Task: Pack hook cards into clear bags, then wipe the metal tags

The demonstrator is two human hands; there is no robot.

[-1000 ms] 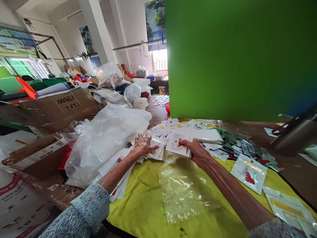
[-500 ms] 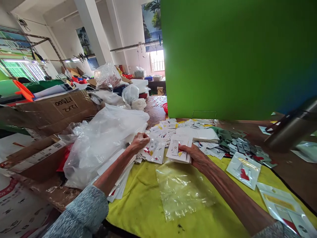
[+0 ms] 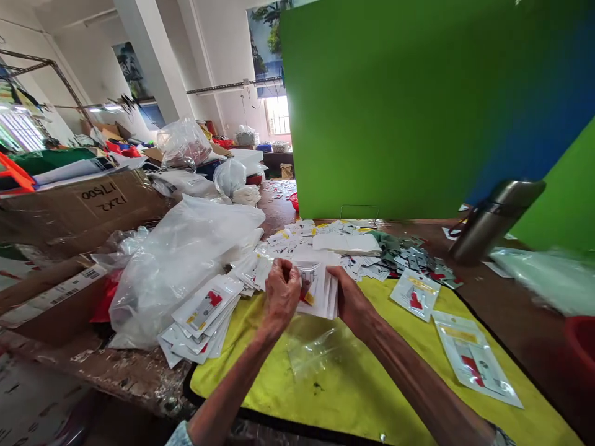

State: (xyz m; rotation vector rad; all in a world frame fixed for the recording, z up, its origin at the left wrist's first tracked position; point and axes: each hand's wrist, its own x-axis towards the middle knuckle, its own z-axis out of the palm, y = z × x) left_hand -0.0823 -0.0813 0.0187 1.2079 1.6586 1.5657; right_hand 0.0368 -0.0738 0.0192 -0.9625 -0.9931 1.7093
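Observation:
A small stack of flat packets (image 3: 320,290) with printed inserts is raised over the yellow cloth (image 3: 325,396). My right hand (image 3: 356,303) grips the stack's right edge, thumb on top. At the left edge my left hand (image 3: 282,291) is closed in a pinch on the top packet; its fingertips are partly hidden. Below both hands a clear plastic bag (image 3: 316,356) lies flat on the cloth. Left of my left hand rests a fanned pile of filled packets (image 3: 204,313) with red and yellow pieces inside.
Loose cards and packets (image 3: 297,232) spread behind my hands, with a white paper stack (image 3: 348,243). Two filled packets (image 3: 415,294) lie at right. Beyond them lean grey pieces (image 3: 418,260) and a metal flask (image 3: 495,220). A large plastic sack (image 3: 181,248) and green board (image 3: 381,118) bound the area.
My left hand has come right, from the loose packets to the stack's left edge. The stack has shifted slightly in my right hand. The camera view has turned to the right.

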